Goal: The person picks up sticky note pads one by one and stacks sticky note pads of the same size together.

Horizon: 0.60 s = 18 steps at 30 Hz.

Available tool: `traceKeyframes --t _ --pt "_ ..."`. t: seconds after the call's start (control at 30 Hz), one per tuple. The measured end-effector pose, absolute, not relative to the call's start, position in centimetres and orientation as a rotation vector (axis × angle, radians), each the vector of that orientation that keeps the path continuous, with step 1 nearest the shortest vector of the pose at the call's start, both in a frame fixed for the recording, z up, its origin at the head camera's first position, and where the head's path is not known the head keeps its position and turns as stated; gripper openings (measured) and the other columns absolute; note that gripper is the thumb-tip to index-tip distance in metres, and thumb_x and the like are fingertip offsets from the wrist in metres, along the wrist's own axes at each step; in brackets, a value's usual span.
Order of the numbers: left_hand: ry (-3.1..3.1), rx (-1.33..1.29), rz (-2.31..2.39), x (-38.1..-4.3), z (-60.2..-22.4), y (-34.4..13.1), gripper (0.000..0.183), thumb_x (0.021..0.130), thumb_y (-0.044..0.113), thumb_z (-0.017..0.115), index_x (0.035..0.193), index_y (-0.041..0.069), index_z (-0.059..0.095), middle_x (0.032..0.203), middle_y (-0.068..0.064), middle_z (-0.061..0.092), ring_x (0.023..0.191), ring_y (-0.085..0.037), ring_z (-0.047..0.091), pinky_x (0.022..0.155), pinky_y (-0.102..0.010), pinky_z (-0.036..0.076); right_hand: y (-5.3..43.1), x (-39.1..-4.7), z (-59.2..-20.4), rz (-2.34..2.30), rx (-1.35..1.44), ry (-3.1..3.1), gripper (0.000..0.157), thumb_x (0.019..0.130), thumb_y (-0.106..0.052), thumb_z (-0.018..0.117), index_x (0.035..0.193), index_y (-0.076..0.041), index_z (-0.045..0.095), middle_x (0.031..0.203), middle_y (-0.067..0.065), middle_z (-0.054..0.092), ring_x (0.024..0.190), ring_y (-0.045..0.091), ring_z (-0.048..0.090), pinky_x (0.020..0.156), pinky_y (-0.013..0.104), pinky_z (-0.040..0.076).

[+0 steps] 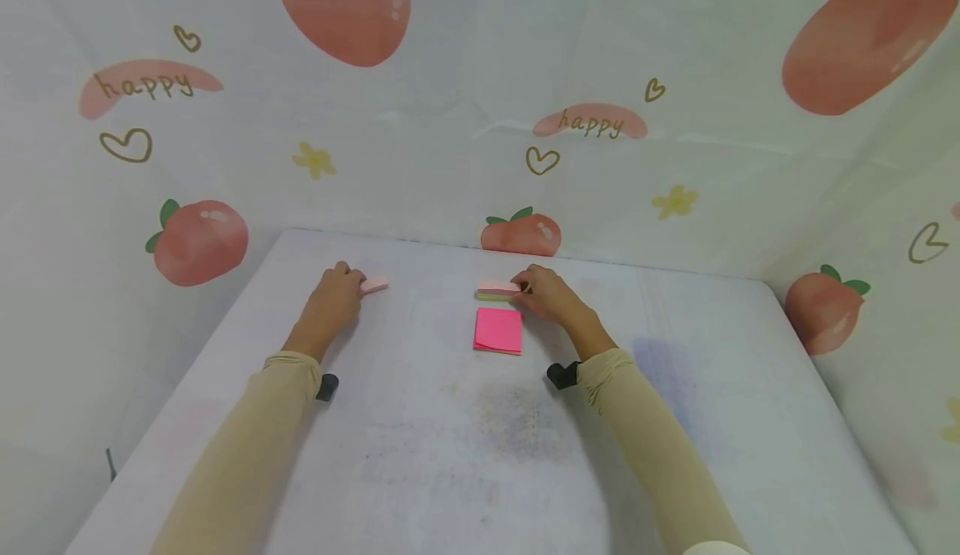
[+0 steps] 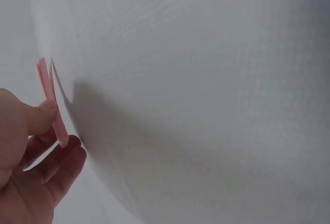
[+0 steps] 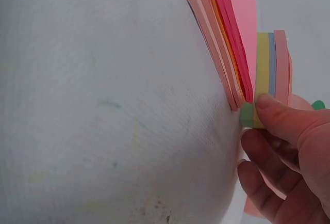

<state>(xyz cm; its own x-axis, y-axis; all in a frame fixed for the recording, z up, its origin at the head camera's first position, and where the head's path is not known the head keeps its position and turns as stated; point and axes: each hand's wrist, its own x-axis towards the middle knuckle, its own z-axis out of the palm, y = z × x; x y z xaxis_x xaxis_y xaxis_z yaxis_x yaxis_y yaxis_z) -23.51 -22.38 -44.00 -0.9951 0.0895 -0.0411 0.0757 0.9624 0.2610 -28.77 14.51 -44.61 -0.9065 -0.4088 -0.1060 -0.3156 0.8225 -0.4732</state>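
My left hand pinches a thin pale-pink sticky note pad between thumb and fingertips, toward the table's far left. In the left wrist view that pink pad stands on edge, and its sheets fan apart at one end. Over at the centre right, my right hand grips one end of a narrow sticky note stack. Green, yellow, blue and pink layers show on this stack in the right wrist view. Just nearer than it lies a square sticky note block, bright pink on top, with orange and pale-pink layers along its side.
A white-covered table carries faint smudges and a bluish stain on the right. Behind it hangs a pale backdrop printed with fruit, hearts and lettering. Dark wrist cameras sit below the hands, at the cuffs of the beige sleeves.
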Motion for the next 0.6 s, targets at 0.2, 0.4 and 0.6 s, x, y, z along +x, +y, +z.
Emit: traceKeyframes --t 0.2,0.4,0.6 --pt "3.068 0.160 0.417 -23.5 -44.0 -22.2 0.035 0.104 0.004 0.051 0.136 -0.010 0.053 0.129 -0.032 0.052 0.120 -0.047 0.053 0.105 -0.057 0.047 14.5 -28.7 -44.6 -0.661 -0.570 2.812 0.036 0.096 -0.018 0.071 0.129 -0.003 0.067 0.116 0.012 0.065 0.108 0.026 0.063 0.097 0.040 0.053" --pt "3.134 0.256 0.386 -23.7 -44.1 -21.8 0.034 0.098 -0.002 0.057 0.131 -0.012 0.055 0.124 -0.033 0.058 0.113 -0.047 0.056 0.103 -0.055 0.048 14.4 -28.7 -44.6 -0.679 -0.560 2.807 0.036 0.096 -0.017 0.071 0.129 -0.003 0.068 0.116 0.013 0.065 0.108 0.026 0.062 0.097 0.040 0.052" --pt "3.137 0.246 0.463 -24.0 -43.9 -21.1 0.034 0.100 -0.003 0.053 0.134 -0.010 0.055 0.127 -0.031 0.058 0.117 -0.046 0.053 0.105 -0.055 0.046 14.3 -28.8 -44.6 -0.666 -0.552 2.811 0.036 0.096 -0.017 0.070 0.129 -0.003 0.068 0.116 0.012 0.065 0.108 0.026 0.062 0.098 0.040 0.052"
